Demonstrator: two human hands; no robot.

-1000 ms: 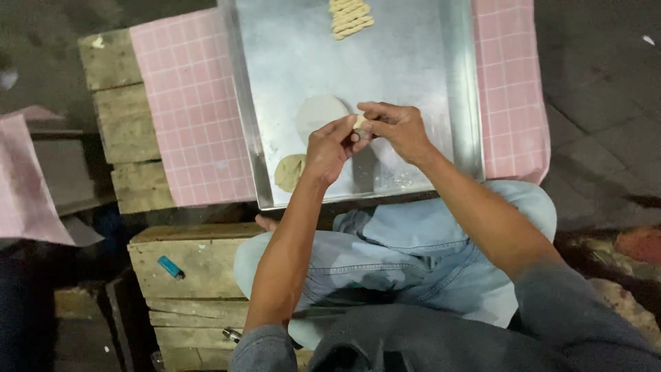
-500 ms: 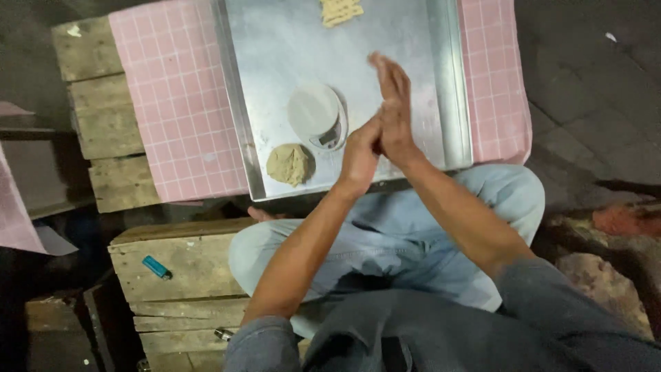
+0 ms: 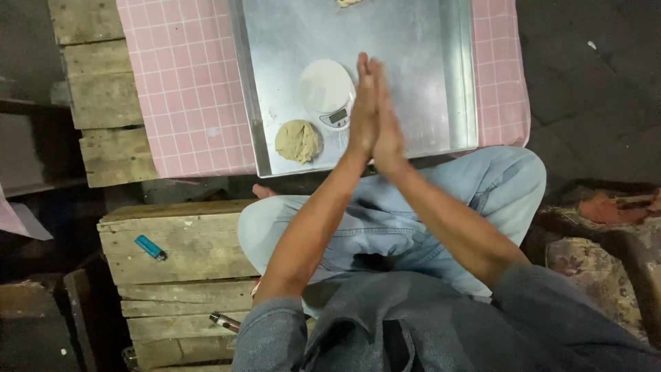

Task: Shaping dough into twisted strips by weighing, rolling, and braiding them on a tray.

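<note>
Head view: left hand (image 3: 363,110) and right hand (image 3: 387,120) were pressed flat, palm to palm, above the tray (image 3: 413,55); whether anything lay between them could not be told. A dough lump (image 3: 298,140) sat at the tray's near left corner, unshaped, beside a scale (image 3: 326,92). One shaped piece (image 3: 348,3) showed at the far edge. A lighter (image 3: 149,246) lay on a crate (image 3: 175,248), well apart. Nothing obstructed the hands.

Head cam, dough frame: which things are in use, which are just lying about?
In use: left hand and right hand pressed palm to palm, shallow metal tray, tan dough ball, round white kitchen scale.

Lying about: blue lighter, wooden crate, pink checked cloth.
</note>
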